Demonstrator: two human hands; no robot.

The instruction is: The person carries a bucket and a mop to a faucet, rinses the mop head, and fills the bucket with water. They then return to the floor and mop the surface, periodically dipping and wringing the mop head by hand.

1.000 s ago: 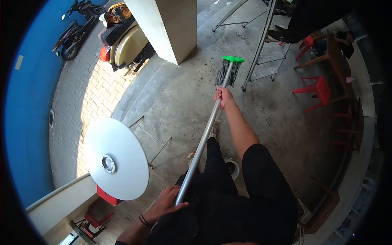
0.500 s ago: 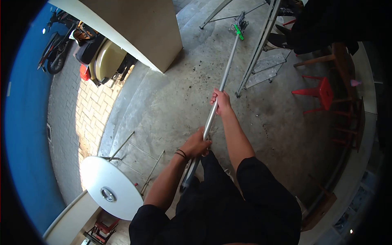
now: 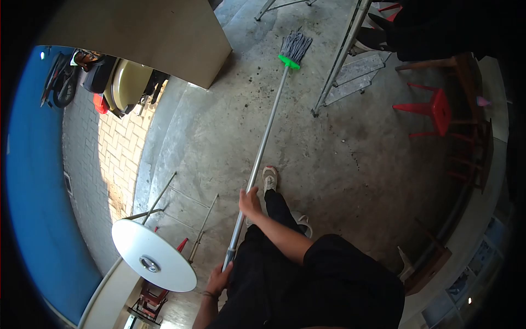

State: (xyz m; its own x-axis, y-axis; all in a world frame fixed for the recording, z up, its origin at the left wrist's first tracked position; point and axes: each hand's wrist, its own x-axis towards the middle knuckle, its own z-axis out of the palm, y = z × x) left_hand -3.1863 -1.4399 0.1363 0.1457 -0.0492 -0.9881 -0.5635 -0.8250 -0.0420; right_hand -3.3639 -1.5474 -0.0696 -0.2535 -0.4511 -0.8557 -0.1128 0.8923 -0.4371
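A mop point(image 3: 267, 133) with a long metal handle, a green clamp and grey strands stretches away from my body, its head lying on the concrete floor. My left hand point(image 3: 219, 278) is wrapped round the lower end of the handle, close to my left hip. Farther up, my right hand point(image 3: 250, 203) grips the same handle in front of my legs. Dark specks and debris point(image 3: 257, 90) are scattered on the floor a little nearer than the mop head and to its left.
A metal stepladder point(image 3: 339, 60) stands right of the mop head, with a person's shoes point(image 3: 372, 38) beyond it. Red stool point(image 3: 438, 112) at right. A round white table point(image 3: 170, 252) with thin legs stands at left. A scooter point(image 3: 129, 85) is outside on the paving.
Both hands have drawn the mop back toward my body and to the left. Its head has come from under the ladder, strands now spread out. My foot now shows ahead.
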